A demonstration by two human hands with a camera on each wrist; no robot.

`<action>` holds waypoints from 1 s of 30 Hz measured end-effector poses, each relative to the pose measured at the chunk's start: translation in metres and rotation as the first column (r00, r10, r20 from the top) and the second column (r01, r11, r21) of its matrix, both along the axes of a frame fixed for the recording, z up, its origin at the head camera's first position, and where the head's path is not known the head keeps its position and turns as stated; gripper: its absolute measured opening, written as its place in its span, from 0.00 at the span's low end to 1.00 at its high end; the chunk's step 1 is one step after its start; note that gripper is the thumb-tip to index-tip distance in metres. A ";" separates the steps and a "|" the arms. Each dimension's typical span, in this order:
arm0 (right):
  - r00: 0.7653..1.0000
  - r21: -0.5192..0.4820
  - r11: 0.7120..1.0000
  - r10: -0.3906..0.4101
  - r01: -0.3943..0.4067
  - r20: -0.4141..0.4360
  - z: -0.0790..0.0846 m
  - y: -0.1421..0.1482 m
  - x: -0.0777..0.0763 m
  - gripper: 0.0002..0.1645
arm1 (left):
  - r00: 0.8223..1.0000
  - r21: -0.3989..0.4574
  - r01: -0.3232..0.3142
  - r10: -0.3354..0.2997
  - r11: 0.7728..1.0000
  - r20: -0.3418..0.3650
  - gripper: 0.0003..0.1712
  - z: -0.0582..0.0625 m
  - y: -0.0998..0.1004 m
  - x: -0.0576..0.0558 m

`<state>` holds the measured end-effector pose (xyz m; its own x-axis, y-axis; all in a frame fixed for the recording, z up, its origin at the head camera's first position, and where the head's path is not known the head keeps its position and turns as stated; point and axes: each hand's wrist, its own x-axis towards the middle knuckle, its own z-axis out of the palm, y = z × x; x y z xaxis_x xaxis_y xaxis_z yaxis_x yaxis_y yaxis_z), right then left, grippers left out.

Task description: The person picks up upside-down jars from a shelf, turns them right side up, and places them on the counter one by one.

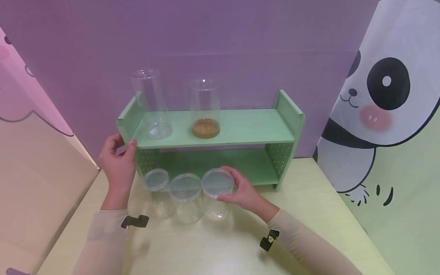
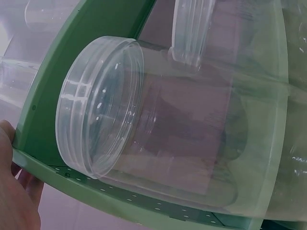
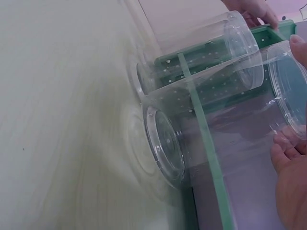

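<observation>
A green two-tier shelf (image 1: 251, 122) stands against the purple backdrop. My left hand (image 1: 118, 164) grips its left side panel near the front edge, thumb in front and fingers behind. In front of the shelf, three clear lidded jars stand side by side on the table. My right hand (image 1: 245, 193) holds the right jar (image 1: 217, 182) by its lid, thumb on the near side and fingers round the far side. The middle jar (image 1: 185, 187) stands close beside it, and a narrower left jar (image 1: 156, 180) is nearest my left forearm.
On the upper tier stand a tall clear jar (image 1: 151, 99) at the left and a clear jar with brown contents (image 1: 206, 129) near the middle. The light wooden table (image 1: 192, 252) extends in front. A panda picture (image 1: 385, 95) covers the right wall.
</observation>
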<state>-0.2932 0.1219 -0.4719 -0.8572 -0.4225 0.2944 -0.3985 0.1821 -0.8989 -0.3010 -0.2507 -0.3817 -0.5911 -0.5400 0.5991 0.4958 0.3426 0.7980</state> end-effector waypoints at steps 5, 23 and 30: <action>1.000 -0.004 1.000 0.002 -0.002 0.007 -0.003 -0.002 0.000 0.56 | 1.000 0.001 -0.001 0.001 1.000 -0.005 0.14 -0.001 -0.001 0.000; 1.000 0.003 1.000 0.004 -0.005 0.019 -0.023 -0.002 -0.006 0.55 | 1.000 -0.021 -0.013 0.013 1.000 0.010 0.16 -0.001 0.001 0.000; 0.999 0.007 1.000 0.013 -0.013 0.047 -0.022 -0.002 -0.005 0.56 | 1.000 -0.004 -0.005 0.006 1.000 0.026 0.17 0.000 0.002 0.002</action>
